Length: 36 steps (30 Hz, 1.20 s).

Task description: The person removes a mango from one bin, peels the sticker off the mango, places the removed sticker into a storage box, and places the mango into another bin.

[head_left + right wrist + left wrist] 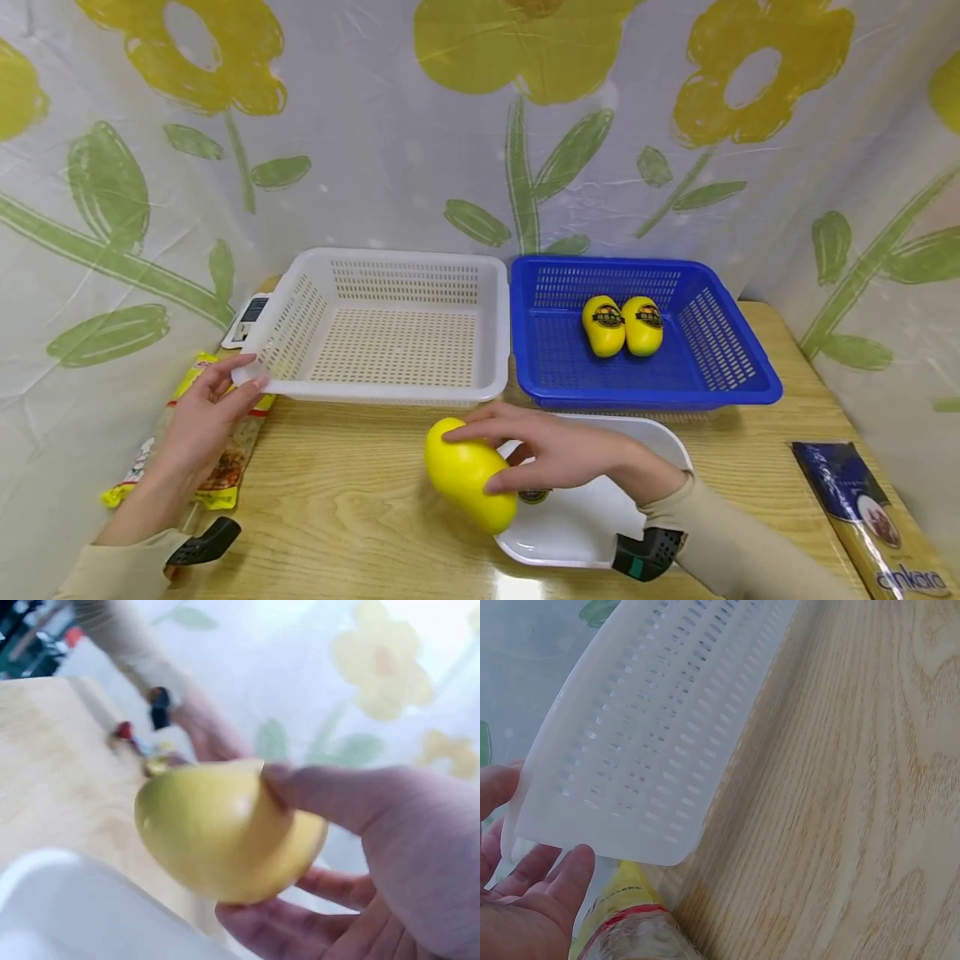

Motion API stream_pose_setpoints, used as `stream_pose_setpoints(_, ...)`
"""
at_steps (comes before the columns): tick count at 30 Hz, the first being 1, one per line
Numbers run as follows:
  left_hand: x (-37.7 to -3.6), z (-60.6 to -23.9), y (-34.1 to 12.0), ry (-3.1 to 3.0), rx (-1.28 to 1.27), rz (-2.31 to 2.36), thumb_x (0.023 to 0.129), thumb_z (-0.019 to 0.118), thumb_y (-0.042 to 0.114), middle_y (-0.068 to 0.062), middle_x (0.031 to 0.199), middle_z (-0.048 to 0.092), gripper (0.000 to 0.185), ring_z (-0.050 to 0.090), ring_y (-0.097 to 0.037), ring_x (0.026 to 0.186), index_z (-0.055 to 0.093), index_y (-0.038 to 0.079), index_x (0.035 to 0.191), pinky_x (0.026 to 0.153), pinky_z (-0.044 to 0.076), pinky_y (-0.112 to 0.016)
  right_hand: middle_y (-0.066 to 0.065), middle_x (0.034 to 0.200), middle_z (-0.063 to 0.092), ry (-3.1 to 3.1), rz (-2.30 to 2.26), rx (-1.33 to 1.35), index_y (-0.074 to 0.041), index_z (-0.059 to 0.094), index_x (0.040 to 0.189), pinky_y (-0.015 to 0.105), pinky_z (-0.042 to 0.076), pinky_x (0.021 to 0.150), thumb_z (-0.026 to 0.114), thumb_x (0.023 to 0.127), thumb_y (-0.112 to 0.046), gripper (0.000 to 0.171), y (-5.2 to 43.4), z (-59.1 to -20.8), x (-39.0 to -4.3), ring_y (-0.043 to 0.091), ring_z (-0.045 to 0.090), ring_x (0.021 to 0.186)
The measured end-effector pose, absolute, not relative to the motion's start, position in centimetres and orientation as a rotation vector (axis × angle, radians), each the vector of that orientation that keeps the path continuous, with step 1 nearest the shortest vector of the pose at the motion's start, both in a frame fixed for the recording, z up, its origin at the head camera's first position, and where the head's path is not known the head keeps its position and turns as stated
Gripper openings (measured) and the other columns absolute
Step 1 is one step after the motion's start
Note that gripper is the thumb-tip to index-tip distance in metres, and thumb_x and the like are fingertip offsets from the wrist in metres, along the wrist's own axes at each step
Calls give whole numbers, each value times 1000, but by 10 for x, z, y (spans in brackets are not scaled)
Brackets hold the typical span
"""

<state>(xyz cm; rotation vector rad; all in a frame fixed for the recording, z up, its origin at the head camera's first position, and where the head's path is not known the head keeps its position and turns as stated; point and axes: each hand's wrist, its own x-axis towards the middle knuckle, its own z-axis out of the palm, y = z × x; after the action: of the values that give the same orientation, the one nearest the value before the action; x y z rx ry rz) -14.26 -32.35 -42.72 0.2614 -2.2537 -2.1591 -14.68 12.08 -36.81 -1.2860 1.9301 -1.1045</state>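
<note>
My right hand point(558, 450) grips a yellow mango point(465, 471) over the left edge of a white tray point(585, 529). In the right wrist view the thumb lies on the mango's upper side, with fingers beneath it. Under that hand a dark label point(534, 497) shows in the tray, partly hidden. My left hand point(206, 417) pinches the front left corner of a white perforated basket point(405, 390). Beside it, a blue basket point(645, 396) holds two mangoes point(603, 327) with black labels.
Below my left hand lies a yellow-and-red food packet point(225, 467). A white device with a dark display point(255, 310) sits partly behind the white basket. At the right table edge is a blue-and-gold packet point(870, 517). A flower-patterned curtain point(375, 167) hangs behind.
</note>
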Motion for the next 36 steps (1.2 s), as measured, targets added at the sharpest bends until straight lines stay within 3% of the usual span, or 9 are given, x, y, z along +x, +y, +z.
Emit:
stream_pose_setpoints(8, -143, -426, -325, -2241, 215, -2171, 94, 66, 27, 1, 127, 46, 54, 57, 4, 98, 44, 12, 141, 81, 51, -14, 7, 151, 34, 1950, -1465, -1059, -16, 40, 149, 40, 51, 96, 59, 98, -7, 55, 179, -352, -156, 32, 50, 122)
stream_pose_setpoints(11, -143, -427, -327, -2239, 224, -2173, 94, 65, 28, 4, 124, 46, 54, 58, 4, 97, 44, 12, 141, 81, 52, -14, 8, 150, 36, 2065, -1533, -880, -21, 39, 150, 38, 52, 94, 57, 100, -13, 55, 194, -345, -165, 32, 54, 119)
stream_pose_setpoints(16, -142, -427, -327, -2255, 233, -2167, 94, 66, 28, -1, 130, 43, 58, 58, 4, 98, 43, 13, 145, 81, 51, -14, 4, 148, 38, 2232, -1606, -578, -31, 40, 149, 35, 53, 91, 60, 99, -27, 54, 203, -337, -184, 30, 58, 115)
stream_pose_setpoints(28, -142, -426, -327, -2221, 206, -2199, 94, 67, 25, 7, 121, 49, 57, 59, 4, 97, 44, 11, 143, 81, 51, -13, 11, 138, 43, 2404, -1658, -470, -28, 44, 148, 32, 55, 82, 64, 96, -32, 55, 162, -334, -248, 29, 63, 100)
stream_pose_setpoints(36, -143, -428, -326, -2240, 214, -2175, 94, 66, 25, 4, 127, 46, 56, 57, 4, 100, 44, 12, 144, 84, 49, -12, 9, 135, 48, 2403, -1574, -527, -29, 47, 146, 41, 54, 86, 65, 95, -35, 54, 115, -341, -286, 25, 54, 109)
